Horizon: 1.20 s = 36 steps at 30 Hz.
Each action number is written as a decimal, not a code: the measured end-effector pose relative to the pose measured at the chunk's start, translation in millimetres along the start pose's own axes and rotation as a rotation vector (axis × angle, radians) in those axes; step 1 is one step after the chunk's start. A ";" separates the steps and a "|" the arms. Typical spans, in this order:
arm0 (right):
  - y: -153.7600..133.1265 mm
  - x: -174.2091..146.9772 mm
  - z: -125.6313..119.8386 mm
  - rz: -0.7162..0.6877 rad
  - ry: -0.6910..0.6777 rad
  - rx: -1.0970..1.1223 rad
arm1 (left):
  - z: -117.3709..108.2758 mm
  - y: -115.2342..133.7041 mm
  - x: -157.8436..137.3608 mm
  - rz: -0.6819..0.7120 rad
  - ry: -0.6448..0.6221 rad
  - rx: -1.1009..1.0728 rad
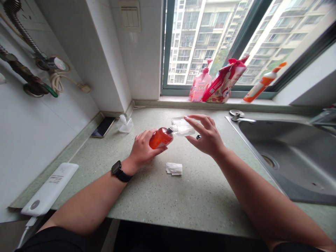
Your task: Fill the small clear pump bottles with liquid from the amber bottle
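Observation:
My left hand [144, 146] is wrapped round a bottle of orange-red liquid [160, 138], tilted with its dark neck pointing right. My right hand [206, 134] grips a clear, square-sided bottle [183, 126] between fingers and thumb, lying over on its side in the air. The two bottle mouths meet or nearly meet; whether they touch I cannot tell. A small black cap [198, 137] shows on the counter behind my right hand. Nearer to me lies a folded white tissue [174, 168]. Left of the bottles stands a clear container with a whitish pump top [125, 124].
A phone [103, 126] and a white power bank [50, 189] with a cable lie along the left of the counter [157, 203]. The steel sink [294, 157] is at right. On the windowsill stand a pink pump bottle [200, 85], a red pouch [224, 82] and an orange-white bottle [262, 84].

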State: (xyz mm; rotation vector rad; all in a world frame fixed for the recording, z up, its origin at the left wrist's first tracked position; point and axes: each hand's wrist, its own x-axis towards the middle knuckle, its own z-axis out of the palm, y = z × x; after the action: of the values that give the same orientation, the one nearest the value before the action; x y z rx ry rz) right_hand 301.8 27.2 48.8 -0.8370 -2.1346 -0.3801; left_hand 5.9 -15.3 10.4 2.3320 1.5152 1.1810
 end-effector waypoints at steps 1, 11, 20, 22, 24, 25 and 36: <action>0.0 0.1 0.0 -0.001 -0.001 -0.001 | 0.2 -0.3 0.0 -0.002 -0.003 -0.001; -0.6 0.6 -0.5 -0.008 0.001 -0.017 | 1.7 -1.8 -0.2 0.000 -0.010 -0.015; -0.2 0.6 -1.0 -0.014 -0.002 -0.017 | 1.3 -0.7 -0.1 -0.011 -0.022 -0.034; -0.1 0.8 -1.1 -0.011 -0.005 -0.018 | 1.2 -0.1 -0.3 -0.015 -0.025 -0.037; -0.2 1.0 -1.6 -0.011 -0.007 -0.018 | 1.2 0.6 -0.3 -0.015 -0.023 -0.039; -0.3 1.2 -1.9 -0.013 -0.008 -0.018 | 1.3 0.8 -0.2 -0.015 -0.021 -0.039; -1.1 2.3 -3.3 -0.022 -0.003 -0.020 | 3.2 -1.2 -0.1 -0.003 -0.003 -0.015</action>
State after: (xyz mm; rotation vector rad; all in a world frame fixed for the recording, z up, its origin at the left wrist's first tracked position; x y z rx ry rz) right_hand 301.8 25.6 52.7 -0.8267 -2.1473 -0.4129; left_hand 7.1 -13.9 7.6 2.3198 1.5026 1.1838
